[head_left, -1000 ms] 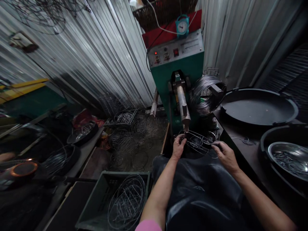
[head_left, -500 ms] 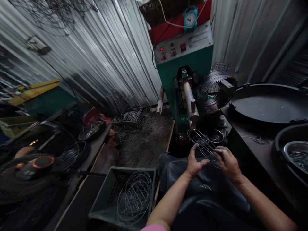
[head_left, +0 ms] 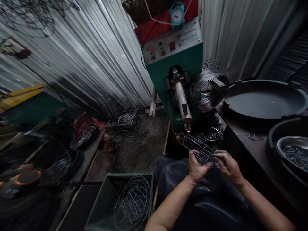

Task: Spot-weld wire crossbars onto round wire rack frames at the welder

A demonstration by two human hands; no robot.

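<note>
Both hands hold a wire rack made of a round ring crossed by several parallel wires, tilted above my lap. My left hand grips its near left part, with the thumb stretched toward the right. Pinched between the fingers of my right hand is the right side of the rack. The rack's far end lies just below the tip of the welding machine's electrode arm, with a small gap between them. A dark apron covers my lap under the hands.
A green machine body stands ahead, with a wire coil at its right. A crate of wire racks sits at lower left. Right are a large black pan and a metal bowl of small pieces. A fan is at left.
The rack has come away from the electrode tip, its far end now lower and more to the left. Both hands keep their hold. The whole view has shifted slightly.
</note>
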